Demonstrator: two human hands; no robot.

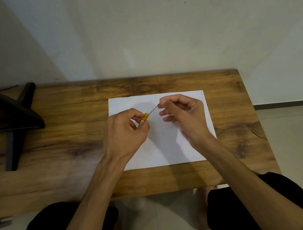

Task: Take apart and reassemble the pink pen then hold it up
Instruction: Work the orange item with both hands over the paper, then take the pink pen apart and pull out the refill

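Pen's in pieces above the paper (pixel 163 148) right now: left hand (pixel 127 132) pinches a short piece with a yellow end (pixel 145 116), right hand (pixel 182 114) pinches the far tip of the thin refill (pixel 153 110) that runs off it toward 2 o'clock. Something pink (pixel 184 134) peeks out under the right wrist, probably the barrel. I'd keep the refill in line with the piece and move it slow so it doesn't bend.

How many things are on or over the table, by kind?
Hands: 2, left hand and right hand
Pen parts seen: 3, yellow-tipped piece, thin refill, pink piece mostly hidden under the right hand
Paper sheets: 1, white sheet
Dark stands: 1, dark stand
Total: 7
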